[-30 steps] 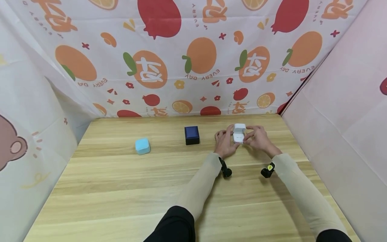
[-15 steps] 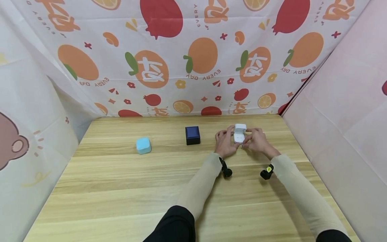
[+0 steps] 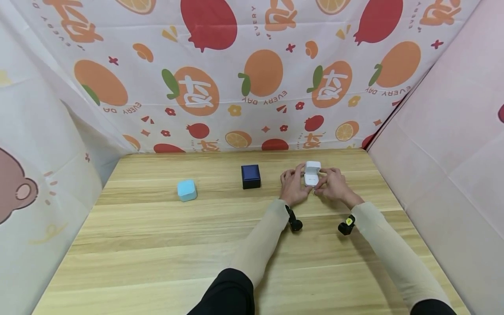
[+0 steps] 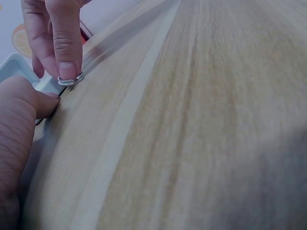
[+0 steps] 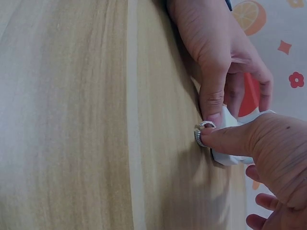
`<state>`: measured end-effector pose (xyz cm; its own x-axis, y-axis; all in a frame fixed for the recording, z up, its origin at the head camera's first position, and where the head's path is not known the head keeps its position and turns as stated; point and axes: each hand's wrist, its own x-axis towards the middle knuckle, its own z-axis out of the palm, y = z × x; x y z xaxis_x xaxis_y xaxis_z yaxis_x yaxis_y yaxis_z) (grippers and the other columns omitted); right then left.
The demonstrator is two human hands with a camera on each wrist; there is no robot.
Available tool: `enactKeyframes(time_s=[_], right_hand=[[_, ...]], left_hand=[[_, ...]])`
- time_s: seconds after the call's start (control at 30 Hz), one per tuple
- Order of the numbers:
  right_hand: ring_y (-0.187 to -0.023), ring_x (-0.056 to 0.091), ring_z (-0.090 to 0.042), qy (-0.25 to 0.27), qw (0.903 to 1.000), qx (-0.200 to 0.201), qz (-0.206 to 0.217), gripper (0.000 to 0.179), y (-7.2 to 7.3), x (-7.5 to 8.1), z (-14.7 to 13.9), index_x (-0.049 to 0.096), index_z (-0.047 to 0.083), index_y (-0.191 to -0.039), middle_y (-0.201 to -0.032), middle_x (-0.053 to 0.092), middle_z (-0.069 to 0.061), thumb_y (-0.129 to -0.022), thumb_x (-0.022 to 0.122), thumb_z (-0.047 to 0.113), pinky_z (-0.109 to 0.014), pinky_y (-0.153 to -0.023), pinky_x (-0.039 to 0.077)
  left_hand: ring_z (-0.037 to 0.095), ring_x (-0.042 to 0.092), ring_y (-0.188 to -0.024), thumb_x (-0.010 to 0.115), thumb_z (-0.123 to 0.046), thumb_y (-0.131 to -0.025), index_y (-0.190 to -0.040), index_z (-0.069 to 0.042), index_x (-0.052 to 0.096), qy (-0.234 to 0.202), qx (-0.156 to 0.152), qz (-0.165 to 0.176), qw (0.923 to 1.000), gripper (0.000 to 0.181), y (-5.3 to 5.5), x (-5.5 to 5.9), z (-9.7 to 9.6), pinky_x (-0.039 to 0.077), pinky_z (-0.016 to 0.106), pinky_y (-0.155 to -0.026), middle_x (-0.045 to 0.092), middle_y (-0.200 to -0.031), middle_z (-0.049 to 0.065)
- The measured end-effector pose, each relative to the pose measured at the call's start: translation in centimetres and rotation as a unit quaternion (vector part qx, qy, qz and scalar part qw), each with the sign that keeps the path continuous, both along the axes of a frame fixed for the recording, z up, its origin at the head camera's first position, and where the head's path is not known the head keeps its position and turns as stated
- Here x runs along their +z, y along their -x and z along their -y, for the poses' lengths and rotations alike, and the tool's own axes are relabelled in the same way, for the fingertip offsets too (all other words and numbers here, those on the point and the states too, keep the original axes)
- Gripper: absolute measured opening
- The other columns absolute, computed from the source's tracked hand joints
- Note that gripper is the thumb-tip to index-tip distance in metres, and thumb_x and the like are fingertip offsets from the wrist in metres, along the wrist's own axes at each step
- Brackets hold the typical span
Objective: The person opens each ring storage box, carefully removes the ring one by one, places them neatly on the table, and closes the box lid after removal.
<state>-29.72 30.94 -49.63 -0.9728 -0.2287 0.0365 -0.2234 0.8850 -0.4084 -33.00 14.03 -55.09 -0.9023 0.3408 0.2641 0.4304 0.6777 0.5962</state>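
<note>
In the head view a small white ring box stands with its lid raised near the back right of the table. My left hand grips its left side, thumb at the front corner. At the box's front right corner, my right hand pinches a silver ring with an open band and small stones. The left wrist view shows the ring at the right fingertips, just beside my left thumb. From the right wrist, the ring sits at the tip of my right thumb, low over the wood.
A dark blue box stands left of my hands, with a light blue rounded box farther left. Behind the wooden table hangs a fruit-print curtain; a pale curtain borders the right side.
My right hand has shifted slightly toward me, from the box's right side to its front corner, and the ring now shows below the fingertips. My left hand stays on the box.
</note>
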Motion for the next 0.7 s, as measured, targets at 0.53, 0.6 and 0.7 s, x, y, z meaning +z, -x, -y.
enactKeyframes(time_s=[0.53, 0.6, 0.7], right_hand=[[-0.129, 0.021, -0.042, 0.005, 1.0, 0.004, 0.001, 0.007, 0.05, -0.33, 0.02, 0.071, 0.023, -0.071, -0.14, 0.04, -0.017, -0.07, 0.076, 0.028, -0.065, -0.096, 0.016], [-0.129, 0.022, -0.041, 0.006, 1.0, 0.005, 0.001, 0.008, -0.02, -0.29, 0.02, 0.071, 0.023, -0.071, -0.14, 0.041, -0.016, -0.07, 0.076, 0.029, -0.064, -0.096, 0.016], [-0.128, 0.023, -0.042, 0.007, 1.0, 0.006, 0.001, 0.008, -0.09, -0.16, 0.01, 0.071, 0.022, -0.071, -0.139, 0.041, -0.017, -0.069, 0.077, 0.028, -0.065, -0.095, 0.016]], left_hand=[[0.018, 0.041, -0.116, 0.067, -0.045, -0.076, -0.14, -0.036, 0.015, -0.002, 0.003, -0.005, 1.0, 0.083, 0.01, -0.07, -0.08, 0.015, 0.042, -0.106, 0.059, -0.124, -0.01], [0.018, 0.041, -0.117, 0.067, -0.045, -0.075, -0.14, -0.036, 0.016, -0.001, 0.003, -0.004, 1.0, 0.083, 0.01, -0.1, -0.05, 0.014, 0.042, -0.106, 0.059, -0.124, -0.009], [0.019, 0.04, -0.117, 0.067, -0.044, -0.075, -0.14, -0.035, 0.017, -0.001, 0.003, -0.003, 1.0, 0.082, 0.01, -0.02, -0.04, 0.014, 0.042, -0.106, 0.059, -0.123, -0.007]])
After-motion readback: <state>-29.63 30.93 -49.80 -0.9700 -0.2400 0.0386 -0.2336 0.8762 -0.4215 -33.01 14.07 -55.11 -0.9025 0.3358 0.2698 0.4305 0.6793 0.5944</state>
